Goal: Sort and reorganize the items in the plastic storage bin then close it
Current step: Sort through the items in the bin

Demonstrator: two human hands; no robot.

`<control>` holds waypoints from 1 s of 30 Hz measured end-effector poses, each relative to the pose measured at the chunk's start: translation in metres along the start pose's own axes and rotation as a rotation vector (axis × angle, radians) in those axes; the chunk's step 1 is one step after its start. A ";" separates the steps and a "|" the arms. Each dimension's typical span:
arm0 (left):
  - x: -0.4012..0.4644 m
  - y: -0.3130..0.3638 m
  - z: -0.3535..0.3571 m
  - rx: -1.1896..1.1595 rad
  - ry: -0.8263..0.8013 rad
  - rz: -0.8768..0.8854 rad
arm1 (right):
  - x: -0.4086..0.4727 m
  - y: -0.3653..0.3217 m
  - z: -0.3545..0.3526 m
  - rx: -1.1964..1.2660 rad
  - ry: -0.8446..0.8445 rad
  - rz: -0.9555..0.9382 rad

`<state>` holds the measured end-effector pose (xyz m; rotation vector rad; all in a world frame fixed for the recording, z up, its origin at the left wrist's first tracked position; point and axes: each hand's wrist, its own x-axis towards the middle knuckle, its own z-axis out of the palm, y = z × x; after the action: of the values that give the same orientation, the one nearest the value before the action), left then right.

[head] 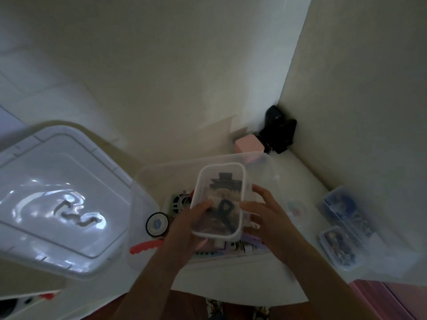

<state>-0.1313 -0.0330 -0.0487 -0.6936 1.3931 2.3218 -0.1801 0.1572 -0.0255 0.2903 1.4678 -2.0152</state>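
Clear plastic dominates this dim, slightly blurred view from a head-worn camera looking down at a white surface [300, 176]. At the bottom centre of the frame, two bare forearms reach up and forward. Just beyond them, the left hand [184, 225] curls its fingers around the lower left edge of a small rectangular clear plastic container [220, 199], with the thumb lying on its near face. The right hand [263, 211] presses against the container's right side with fingers spread and lightly bent. Through the container's walls show a dark claw-shaped hair clip [225, 181] and a dark looped cord [225, 210].

Below and behind the container, in the centre of the frame, sits the large open clear plastic storage bin [147, 179]. Inside it lie a round black-rimmed disc [157, 224], a red ridged handle [145, 247] and flat lilac items, all too blurred to identify further.

At the left of the frame, the bin's big translucent white lid [57, 199] lies off the bin, glossy with reflections.

At the lower right, two small clear boxes of dark mixed items [339, 232] rest on the surface, well apart from the bin.

Farther off, right of centre, a pale pink box [248, 146] stands just beside a black object [278, 130] in the corner where two cream walls meet.
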 end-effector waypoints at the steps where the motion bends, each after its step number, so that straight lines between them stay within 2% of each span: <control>1: 0.002 0.010 -0.003 0.026 -0.026 -0.021 | 0.002 -0.003 -0.003 -0.002 -0.023 0.005; 4: 0.009 0.039 -0.003 0.097 -0.056 -0.071 | 0.007 -0.012 -0.006 -0.033 -0.044 -0.027; 9: 0.013 0.046 0.014 0.116 0.115 -0.005 | 0.018 -0.013 0.003 0.136 0.083 -0.109; 15: 0.008 0.022 0.027 0.130 0.086 0.088 | 0.022 -0.006 0.007 0.213 0.180 -0.168; 21: 0.010 0.022 0.018 0.155 0.051 0.025 | 0.017 -0.007 0.004 0.242 0.149 -0.106; 24: 0.011 0.022 0.018 0.117 0.070 0.033 | 0.013 -0.008 0.004 0.234 0.129 -0.098; 30: 0.017 0.018 0.020 -0.113 0.125 0.089 | 0.004 -0.015 0.004 0.095 0.083 -0.054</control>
<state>-0.1592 -0.0228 -0.0368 -0.8397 1.3798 2.4802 -0.1917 0.1547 -0.0148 0.3822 1.4464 -2.1430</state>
